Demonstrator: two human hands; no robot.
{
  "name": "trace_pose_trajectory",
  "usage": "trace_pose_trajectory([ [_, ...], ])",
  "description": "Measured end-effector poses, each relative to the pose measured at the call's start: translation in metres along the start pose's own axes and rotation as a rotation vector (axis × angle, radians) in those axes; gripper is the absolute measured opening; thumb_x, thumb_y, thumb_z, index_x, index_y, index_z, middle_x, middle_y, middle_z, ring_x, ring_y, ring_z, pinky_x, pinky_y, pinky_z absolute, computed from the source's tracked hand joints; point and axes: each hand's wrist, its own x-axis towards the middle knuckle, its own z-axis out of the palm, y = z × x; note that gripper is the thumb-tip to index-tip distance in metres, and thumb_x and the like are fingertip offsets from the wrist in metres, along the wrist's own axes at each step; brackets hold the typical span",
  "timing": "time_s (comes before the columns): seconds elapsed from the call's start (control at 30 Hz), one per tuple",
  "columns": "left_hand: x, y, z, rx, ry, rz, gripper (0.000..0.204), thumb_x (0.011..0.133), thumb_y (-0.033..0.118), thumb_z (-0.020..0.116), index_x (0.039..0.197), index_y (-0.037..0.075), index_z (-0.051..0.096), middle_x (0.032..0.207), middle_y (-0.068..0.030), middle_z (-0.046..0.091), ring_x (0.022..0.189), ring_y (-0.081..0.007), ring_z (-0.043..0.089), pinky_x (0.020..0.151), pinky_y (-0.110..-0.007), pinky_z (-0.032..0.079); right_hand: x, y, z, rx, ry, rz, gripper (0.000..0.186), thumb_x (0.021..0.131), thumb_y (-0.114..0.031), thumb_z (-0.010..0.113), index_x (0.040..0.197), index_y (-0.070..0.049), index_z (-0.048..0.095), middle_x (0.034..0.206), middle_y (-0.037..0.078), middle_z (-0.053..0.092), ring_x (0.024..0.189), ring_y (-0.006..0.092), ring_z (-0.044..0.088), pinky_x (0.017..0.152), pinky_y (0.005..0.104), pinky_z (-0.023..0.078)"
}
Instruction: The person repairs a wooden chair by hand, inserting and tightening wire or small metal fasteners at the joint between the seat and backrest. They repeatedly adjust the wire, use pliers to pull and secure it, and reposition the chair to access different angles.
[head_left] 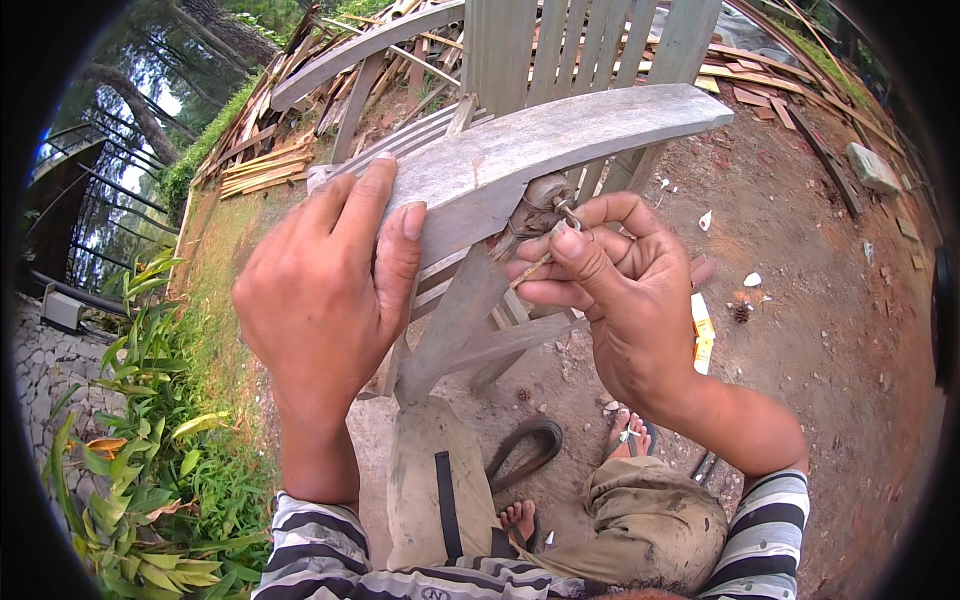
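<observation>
A weathered grey wooden chair stands in front of me, with a curved armrest (560, 135) running across the middle. My left hand (325, 270) grips the near end of the armrest, its fingers over the top and the thumb along the edge. Beneath the armrest hangs a brownish, crumpled-looking bundle (540, 203) with a rounded top. At its side my right hand (620, 285) is closed in a pinch. Between its thumb and fingers runs a thin, light-brown strip (531, 270), cord-like or twig-like; I cannot tell which.
Behind the chair lies a pile of wooden slats (270, 165). Green plants (150, 480) grow at the left. On the dirt ground are a dark curved strap (535, 450), an orange-and-white packet (703, 335), a pale block (873, 168) and a dark plank (825, 160).
</observation>
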Motion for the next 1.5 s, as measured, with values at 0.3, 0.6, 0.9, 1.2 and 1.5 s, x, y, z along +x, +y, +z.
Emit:
trace_pose_trajectory([
  [0.3, -0.001, 0.002, 0.006, 0.011, 0.061, 0.023, 0.033, 0.103, 0.036, 0.059, 0.119, 0.012, 0.074, 0.104, -0.0077, 0.074, 0.087, -0.0279, 0.072, 0.074, -0.040, 0.055, -0.002, 0.001, 0.007, 0.172, -0.015, 0.060, 0.021, 0.103, -0.008, 0.064, 0.117, 0.000, 0.051, 0.109, 0.027, 0.073, 0.103, 0.0336, 0.075, 0.083, 0.0318, 0.067],
  [0.6, -0.003, 0.004, 0.008, 0.027, 0.037, -0.008, 0.032, 0.101, 0.035, 0.062, 0.118, 0.013, 0.075, 0.105, -0.0078, 0.075, 0.086, -0.0283, 0.072, 0.074, -0.039, 0.056, -0.003, 0.008, 0.008, 0.094, 0.025, -0.039, 0.023, 0.102, -0.007, 0.065, 0.118, 0.001, 0.050, 0.102, 0.025, 0.075, 0.094, 0.0306, 0.077, 0.080, 0.0311, 0.067],
  [0.9, 0.002, 0.003, 0.018, 0.044, 0.117, 0.017, 0.032, 0.103, 0.039, 0.059, 0.117, 0.017, 0.077, 0.102, -0.0081, 0.077, 0.082, -0.0279, 0.074, 0.068, -0.037, 0.056, 0.007, 0.006, -0.010, -0.190, -0.088, -0.287, 0.024, 0.100, -0.005, 0.069, 0.120, 0.003, 0.058, 0.098, 0.016, 0.076, 0.086, 0.0170, 0.075, 0.072, 0.0265, 0.063],
  [1.2, -0.010, -0.011, 0.022, 0.020, 0.118, 0.031, 0.041, 0.111, 0.045, 0.044, 0.118, 0.028, 0.081, 0.081, -0.0008, 0.078, 0.069, -0.0113, 0.073, 0.059, -0.029, 0.053, 0.011, 0.003, -0.037, -0.353, -0.326, -0.499, 0.022, 0.101, -0.009, 0.068, 0.120, 0.000, 0.066, 0.094, 0.015, 0.077, 0.084, 0.0183, 0.075, 0.071, 0.0280, 0.062],
  [1.5, -0.017, -0.037, 0.037, 0.150, 0.149, 0.073, 0.042, 0.111, 0.047, 0.047, 0.116, 0.023, 0.082, 0.085, -0.0003, 0.080, 0.076, -0.0121, 0.076, 0.066, -0.027, 0.057, 0.008, 0.008, -0.093, -0.578, -0.119, -0.464, 0.019, 0.099, -0.009, 0.072, 0.113, 0.003, 0.067, 0.088, 0.012, 0.076, 0.074, 0.0143, 0.073, 0.066, 0.0241, 0.059],
])
